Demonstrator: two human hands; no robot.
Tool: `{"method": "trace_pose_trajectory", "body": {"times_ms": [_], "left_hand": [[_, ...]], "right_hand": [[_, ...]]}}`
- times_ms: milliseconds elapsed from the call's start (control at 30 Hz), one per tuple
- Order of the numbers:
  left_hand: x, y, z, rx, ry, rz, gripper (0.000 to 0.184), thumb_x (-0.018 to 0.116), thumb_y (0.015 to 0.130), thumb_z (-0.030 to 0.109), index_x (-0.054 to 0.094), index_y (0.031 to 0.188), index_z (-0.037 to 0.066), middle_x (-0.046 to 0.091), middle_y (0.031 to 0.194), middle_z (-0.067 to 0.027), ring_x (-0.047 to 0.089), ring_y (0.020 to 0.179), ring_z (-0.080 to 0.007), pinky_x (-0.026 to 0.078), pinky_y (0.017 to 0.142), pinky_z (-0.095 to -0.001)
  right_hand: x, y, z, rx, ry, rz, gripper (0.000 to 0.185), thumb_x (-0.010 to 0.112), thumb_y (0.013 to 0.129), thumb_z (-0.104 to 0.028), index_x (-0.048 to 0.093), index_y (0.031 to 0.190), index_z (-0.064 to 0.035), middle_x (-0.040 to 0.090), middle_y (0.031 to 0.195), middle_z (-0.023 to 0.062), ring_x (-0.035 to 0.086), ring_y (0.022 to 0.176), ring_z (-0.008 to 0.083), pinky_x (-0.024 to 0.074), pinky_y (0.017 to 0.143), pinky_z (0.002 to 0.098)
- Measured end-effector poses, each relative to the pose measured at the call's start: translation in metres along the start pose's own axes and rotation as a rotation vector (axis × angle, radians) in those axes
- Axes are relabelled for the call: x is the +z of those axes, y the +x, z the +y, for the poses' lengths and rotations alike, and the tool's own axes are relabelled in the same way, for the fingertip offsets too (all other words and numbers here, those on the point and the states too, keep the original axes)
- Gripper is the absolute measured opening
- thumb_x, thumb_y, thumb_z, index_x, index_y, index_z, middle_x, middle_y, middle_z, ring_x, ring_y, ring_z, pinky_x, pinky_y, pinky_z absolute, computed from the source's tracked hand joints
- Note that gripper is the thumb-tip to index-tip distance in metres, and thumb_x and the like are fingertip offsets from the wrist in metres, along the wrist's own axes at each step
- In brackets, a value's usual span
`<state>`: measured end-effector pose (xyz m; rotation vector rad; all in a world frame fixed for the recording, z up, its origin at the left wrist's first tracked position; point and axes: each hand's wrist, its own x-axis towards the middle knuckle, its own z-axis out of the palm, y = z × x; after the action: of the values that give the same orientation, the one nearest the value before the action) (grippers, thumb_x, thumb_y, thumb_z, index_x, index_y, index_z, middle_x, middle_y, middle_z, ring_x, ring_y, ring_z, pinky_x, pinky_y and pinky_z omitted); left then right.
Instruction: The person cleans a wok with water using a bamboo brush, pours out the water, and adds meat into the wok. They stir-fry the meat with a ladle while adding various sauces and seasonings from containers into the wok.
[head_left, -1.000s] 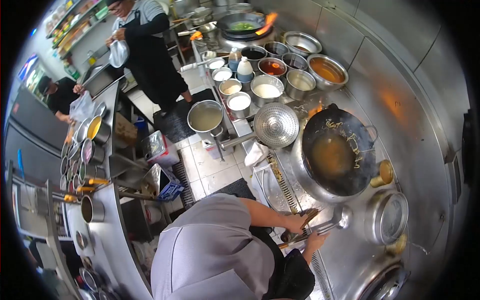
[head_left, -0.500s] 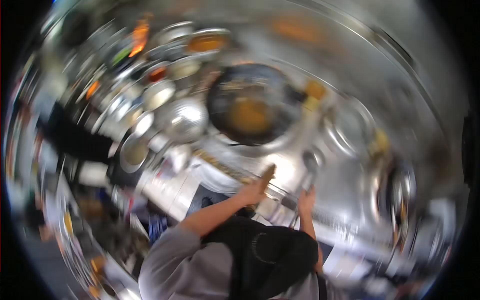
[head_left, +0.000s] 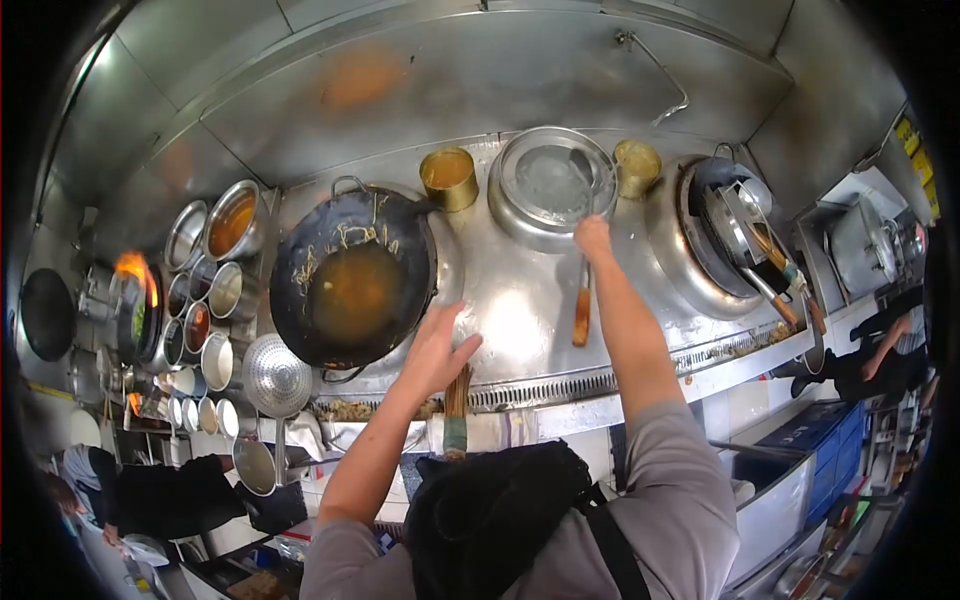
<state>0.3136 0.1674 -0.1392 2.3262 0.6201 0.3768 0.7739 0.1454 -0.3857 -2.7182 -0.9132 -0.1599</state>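
Note:
My left hand (head_left: 436, 348) has its fingers apart and holds nothing, close to the lower right side of a black wok (head_left: 352, 278) with brown liquid and noodle-like strands in it. Just below that hand a bamboo brush (head_left: 456, 412) stands at the counter's front edge. My right hand (head_left: 592, 238) is wrapped round the metal shaft of a ladle with a wooden handle (head_left: 582, 318). The ladle's head is at the water in a round metal pot (head_left: 553, 182) at the back.
Metal containers of sauces (head_left: 222, 361) and a perforated strainer (head_left: 277, 375) are at the left. Two brass-coloured cans (head_left: 449, 180) flank the water pot. A second burner at the right bears a wok (head_left: 716, 230) with utensils. One person (head_left: 175, 498) stands at lower left, another at far right.
The view has swung to the right. My left hand has let go of the brush and opened beside the wok. My right hand has moved forward with the ladle to the water pot.

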Motion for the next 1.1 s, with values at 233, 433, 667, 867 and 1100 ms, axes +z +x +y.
{"method": "trace_pose_trajectory", "body": {"times_ms": [233,433,667,867,1100], "left_hand": [[0.04,0.13,0.021,0.003,-0.064,-0.127,0.057,0.066,0.09,0.034,0.05,0.134,0.001,0.057,0.128,-0.0219,0.057,0.117,-0.0375,0.046,0.099,-0.0419],[0.159,0.247,-0.006,-0.256,-0.174,0.051,0.074,0.071,0.084,0.041,0.048,0.129,-0.013,0.055,0.128,-0.0313,0.061,0.113,-0.0338,0.05,0.093,-0.0415],[0.181,0.279,0.037,-0.43,-0.357,0.218,0.043,0.059,0.088,0.023,0.053,0.12,-0.006,0.063,0.11,-0.0321,0.063,0.102,-0.0461,0.049,0.088,-0.0502],[0.175,0.236,0.019,0.017,-0.24,-0.031,0.034,0.059,0.088,0.019,0.058,0.116,0.0,0.064,0.109,-0.0279,0.063,0.103,-0.0425,0.05,0.085,-0.0484],[0.132,0.094,-0.054,-0.041,-0.25,-0.118,0.028,0.06,0.09,0.028,0.065,0.096,0.002,0.068,0.085,-0.0182,0.066,0.079,-0.0347,0.052,0.073,-0.0422]], "right_hand": [[-0.103,-0.099,-0.061,0.515,1.866,-0.655,0.027,0.055,0.1,-0.029,0.055,0.086,-0.0062,0.053,0.061,0.0006,0.046,0.043,0.0088,0.0391,0.036,0.0245],[-0.147,-0.157,-0.089,0.394,1.825,-0.557,0.015,0.057,0.098,-0.021,0.054,0.095,-0.0069,0.046,0.06,-0.0024,0.042,0.043,0.0073,0.0374,0.037,0.0263],[-0.095,-0.194,-0.073,0.066,1.46,-0.353,0.031,0.063,0.095,-0.019,0.05,0.115,0.0009,0.063,0.077,0.0098,0.059,0.063,0.0194,0.0467,0.056,0.0309],[-0.11,-0.195,-0.037,0.058,0.95,-0.086,0.054,0.053,0.1,-0.032,0.041,0.136,0.0065,0.061,0.116,0.0274,0.06,0.106,0.0386,0.0449,0.095,0.0421],[-0.092,-0.083,0.002,-0.074,0.512,0.069,0.038,0.045,0.099,-0.013,0.045,0.131,0.0072,0.063,0.11,0.0253,0.065,0.097,0.0357,0.0523,0.086,0.0432]]}}
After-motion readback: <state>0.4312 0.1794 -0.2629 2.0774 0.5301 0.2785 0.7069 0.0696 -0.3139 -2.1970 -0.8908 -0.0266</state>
